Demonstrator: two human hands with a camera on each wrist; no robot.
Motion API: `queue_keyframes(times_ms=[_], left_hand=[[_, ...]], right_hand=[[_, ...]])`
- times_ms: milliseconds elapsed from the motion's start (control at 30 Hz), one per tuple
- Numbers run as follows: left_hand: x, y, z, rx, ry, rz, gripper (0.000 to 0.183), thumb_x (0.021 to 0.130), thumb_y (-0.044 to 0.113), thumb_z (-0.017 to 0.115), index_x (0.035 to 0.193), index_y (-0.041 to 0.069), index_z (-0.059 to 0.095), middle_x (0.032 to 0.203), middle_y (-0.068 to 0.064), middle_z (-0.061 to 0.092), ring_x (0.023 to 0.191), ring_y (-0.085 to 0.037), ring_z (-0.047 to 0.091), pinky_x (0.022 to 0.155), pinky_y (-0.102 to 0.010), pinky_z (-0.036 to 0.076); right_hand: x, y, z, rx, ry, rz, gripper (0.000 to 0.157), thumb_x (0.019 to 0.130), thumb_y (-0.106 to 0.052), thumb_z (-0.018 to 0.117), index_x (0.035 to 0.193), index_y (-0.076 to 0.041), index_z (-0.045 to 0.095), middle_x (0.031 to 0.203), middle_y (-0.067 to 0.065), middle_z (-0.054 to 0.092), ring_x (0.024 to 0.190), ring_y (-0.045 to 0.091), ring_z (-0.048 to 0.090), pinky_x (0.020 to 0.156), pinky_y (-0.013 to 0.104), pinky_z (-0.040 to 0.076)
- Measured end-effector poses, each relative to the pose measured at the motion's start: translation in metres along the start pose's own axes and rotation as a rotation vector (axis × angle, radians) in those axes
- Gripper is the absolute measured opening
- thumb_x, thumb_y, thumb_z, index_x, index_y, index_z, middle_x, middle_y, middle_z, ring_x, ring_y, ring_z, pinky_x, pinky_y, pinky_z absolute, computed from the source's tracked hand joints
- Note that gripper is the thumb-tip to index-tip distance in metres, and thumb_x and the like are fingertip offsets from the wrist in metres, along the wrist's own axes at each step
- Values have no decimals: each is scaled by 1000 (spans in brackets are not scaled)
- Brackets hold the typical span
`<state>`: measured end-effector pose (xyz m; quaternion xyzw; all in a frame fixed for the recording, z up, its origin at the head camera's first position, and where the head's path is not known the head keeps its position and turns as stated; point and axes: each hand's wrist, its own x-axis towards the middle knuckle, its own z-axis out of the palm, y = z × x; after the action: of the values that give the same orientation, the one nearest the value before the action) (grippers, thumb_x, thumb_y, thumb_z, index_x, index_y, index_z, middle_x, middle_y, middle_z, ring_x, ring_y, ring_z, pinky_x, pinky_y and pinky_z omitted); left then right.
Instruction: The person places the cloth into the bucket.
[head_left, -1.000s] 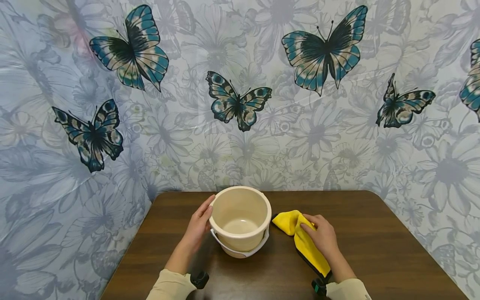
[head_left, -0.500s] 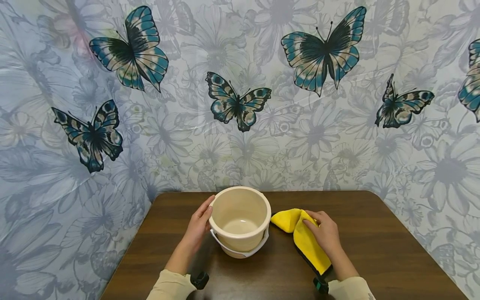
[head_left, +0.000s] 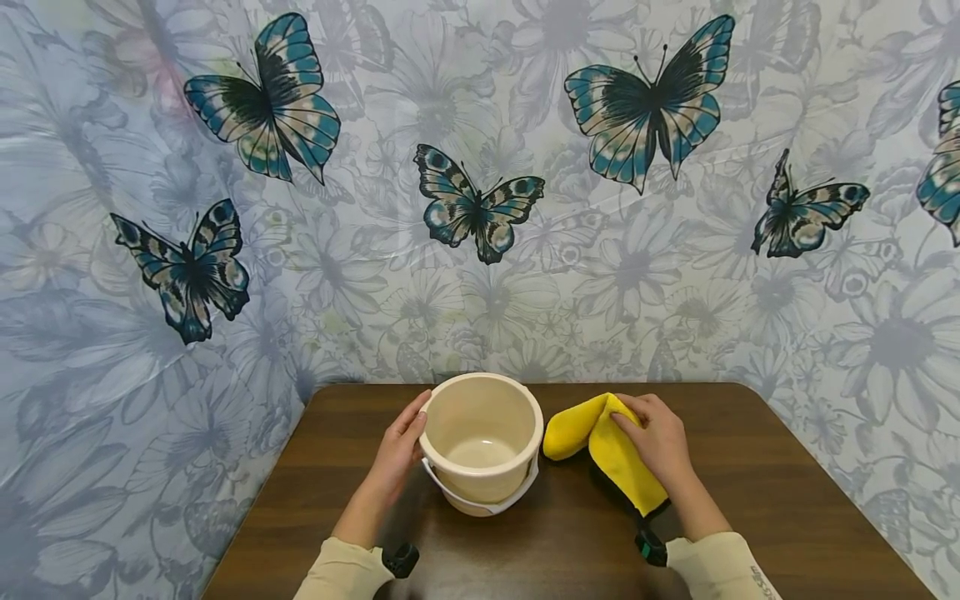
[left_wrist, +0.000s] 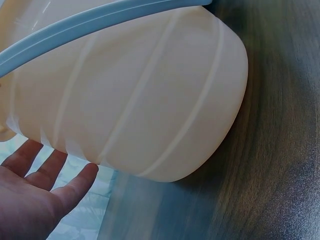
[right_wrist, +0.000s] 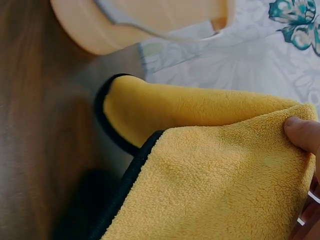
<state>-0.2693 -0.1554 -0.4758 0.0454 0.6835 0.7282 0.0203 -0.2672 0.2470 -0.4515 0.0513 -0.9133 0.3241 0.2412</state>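
Note:
A cream bucket [head_left: 480, 450] with a pale handle stands on the brown table, its open top facing me. My left hand [head_left: 397, 450] rests against its left side near the rim. In the left wrist view, fairly straight fingers [left_wrist: 77, 185] touch the bucket wall [left_wrist: 135, 95], and the thumb is out of sight. To the right of the bucket, my right hand [head_left: 660, 437] pinches a yellow cloth [head_left: 618, 458] with black edging between thumb and fingers. The cloth [right_wrist: 220, 175] hangs folded in two from that pinch, its fuzzy face showing in the right wrist view.
The brown wooden table [head_left: 750, 467] extends to a wall sheet [head_left: 480, 317] printed with flowers and butterflies. Black devices are strapped at the left wrist [head_left: 400, 560] and right wrist [head_left: 651, 548].
My right hand has risen and moved slightly away from me, lifting the cloth so that it hangs in a higher fold. The left hand and bucket have stayed put.

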Motion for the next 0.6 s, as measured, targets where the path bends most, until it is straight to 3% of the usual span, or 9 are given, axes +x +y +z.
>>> queue_keyframes(times_ms=[167,600], left_hand=[[0,1,0,-6,8,-3,52,107,36,46,155,21,38,161,-11,36,135,-35,48,94,-40,53],[-3,3,2,-29,9,-6,51,107,36,46,155,23,38,162,-8,35,140,-36,44,104,-52,47]], right_hand=[[9,-13,-8,15,24,-43,32,90,-22,75,120,-10,74,100,8,68,79,17,53,67,26,42],[35,-52,-27,43,73,-128,30,89,-21,76,116,-9,75,92,9,66,73,18,50,63,26,42]])
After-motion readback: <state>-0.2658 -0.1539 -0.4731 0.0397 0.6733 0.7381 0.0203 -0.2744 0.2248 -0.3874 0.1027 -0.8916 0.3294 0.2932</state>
